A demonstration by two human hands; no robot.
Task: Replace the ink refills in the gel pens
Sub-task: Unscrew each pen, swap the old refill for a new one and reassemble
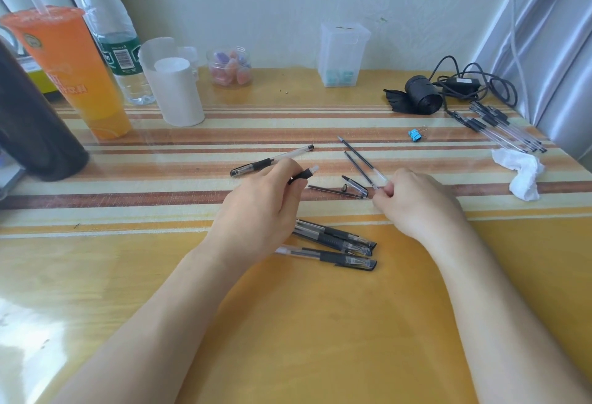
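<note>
The left hand (pixel 259 201) is gripping an opened pen barrel (pixel 302 174) — open end aimed right to receive ink. The right hand (pixel 413 201), right of the barrel, is pinching a refill (pixel 360 156) by its tail. Three capped pens (pixel 339 245) are lying nearer the person than the barrel — apparently awaiting their turn.

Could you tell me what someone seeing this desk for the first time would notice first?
Probably the tall orange drink cup at the far left. Next, mid-desk, the left hand holding a pen barrel and the right hand pinching a refill. Three capped gel pens lie just in front of the hands.
</note>
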